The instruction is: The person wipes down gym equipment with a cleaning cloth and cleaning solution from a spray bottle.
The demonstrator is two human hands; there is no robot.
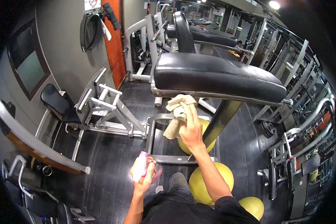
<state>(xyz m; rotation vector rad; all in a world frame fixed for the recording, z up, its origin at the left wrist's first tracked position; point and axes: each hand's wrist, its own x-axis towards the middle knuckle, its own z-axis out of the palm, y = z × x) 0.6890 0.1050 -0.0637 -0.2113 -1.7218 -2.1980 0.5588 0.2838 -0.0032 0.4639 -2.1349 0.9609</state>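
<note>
My right hand is closed around a crumpled beige cloth, held up just below the metal edge of a black padded bench. Part of the cloth hangs down to the left of my fingers. Lower and to the left, my left hand grips a small bottle with a pink top and a pale body. Some clear plastic shows on the right side of that hand. My fingers hide much of the bottle.
Yellow exercise balls lie on the dark floor beneath the bench and beside my legs. A grey metal frame stands under the pad. At left is a white-framed machine; weight racks line the right side.
</note>
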